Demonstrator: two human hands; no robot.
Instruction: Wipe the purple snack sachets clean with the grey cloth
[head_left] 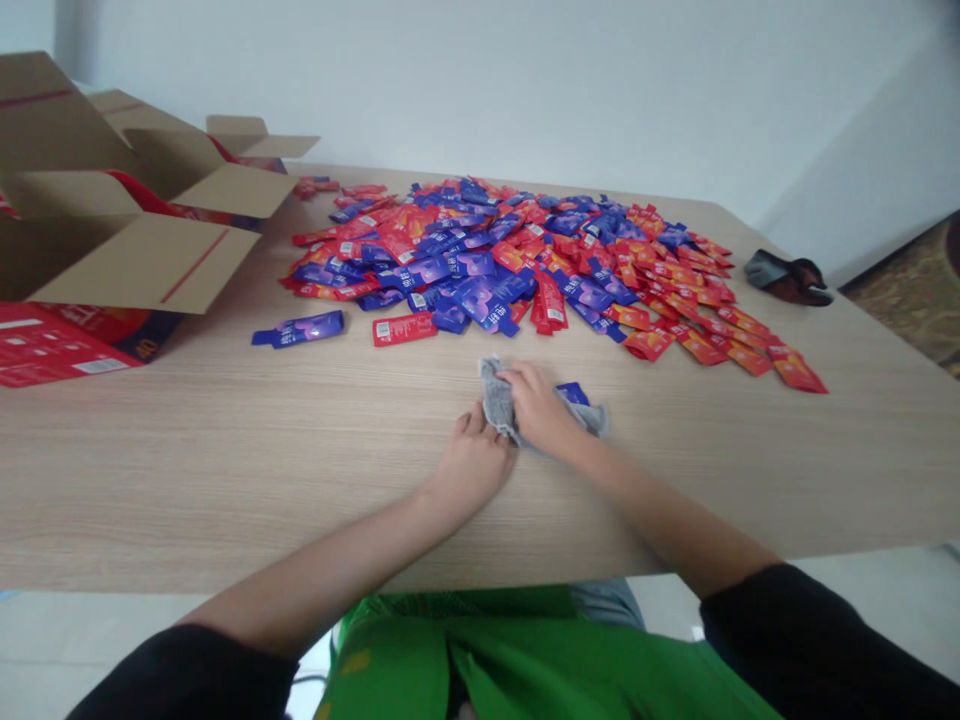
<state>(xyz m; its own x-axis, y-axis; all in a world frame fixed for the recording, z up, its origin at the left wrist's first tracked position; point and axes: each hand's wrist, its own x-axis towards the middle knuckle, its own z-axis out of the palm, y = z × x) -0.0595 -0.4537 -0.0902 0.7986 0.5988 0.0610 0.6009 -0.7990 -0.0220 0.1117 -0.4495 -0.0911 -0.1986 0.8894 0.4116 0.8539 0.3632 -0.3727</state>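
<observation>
A grey cloth (499, 396) lies bunched on the table under my right hand (541, 408), whose fingers are closed on it. One end of the cloth trails out to the right, past the wrist. My left hand (477, 458) rests on the tabletop against the cloth's near left edge. Its fingers are bent, with the tips partly covered, and I cannot make out what is in them. A blue packet (572, 393) shows partly from behind my right hand and the cloth.
Red, orange and blue packets (480, 250) form a wide heap at the back. A single blue packet (301, 330) and a red packet (405, 330) lie before it. Open cardboard boxes (82, 340) stand left. A dark object (789, 277) lies far right on the wood-grain table (225, 470).
</observation>
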